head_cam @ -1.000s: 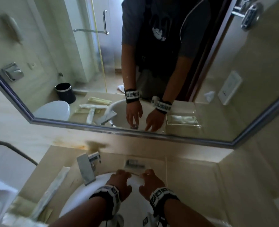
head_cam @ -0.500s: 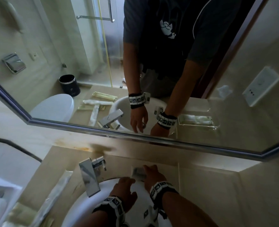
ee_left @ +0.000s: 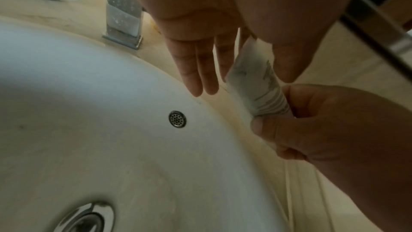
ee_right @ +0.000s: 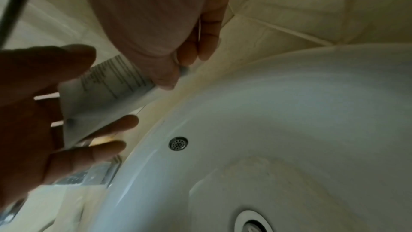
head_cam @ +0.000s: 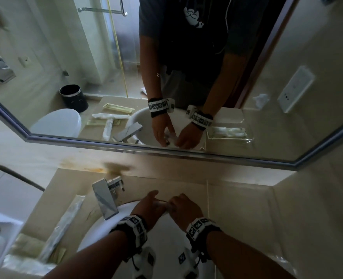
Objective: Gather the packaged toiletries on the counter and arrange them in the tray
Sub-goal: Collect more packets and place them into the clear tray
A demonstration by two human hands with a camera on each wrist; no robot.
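A small white packet (head_cam: pixel 163 204) with printed text is held between both hands above the back rim of the sink (head_cam: pixel 98 232). My left hand (head_cam: pixel 148 206) has one end between its thumb and fingers (ee_left: pixel 196 70), which lie fairly straight. My right hand (head_cam: pixel 183 208) pinches the other end (ee_left: pixel 267 105) with curled fingers. In the right wrist view the packet (ee_right: pixel 107 91) runs from my right hand (ee_right: pixel 178 71) into the left palm. The clear tray shows in the mirror (head_cam: pixel 230 133), right of the basin, with white packets in it.
A long wrapped packet (head_cam: pixel 65 222) and flat greenish packets (head_cam: pixel 25 246) lie on the counter left of the sink. The chrome faucet (head_cam: pixel 106 198) stands at the basin's back left. The mirror (head_cam: pixel 186 154) runs along the wall close behind the hands.
The packet lay on the counter behind the sink. My right hand reached it, and now both hands hold it lifted off the counter. The head view has tilted.
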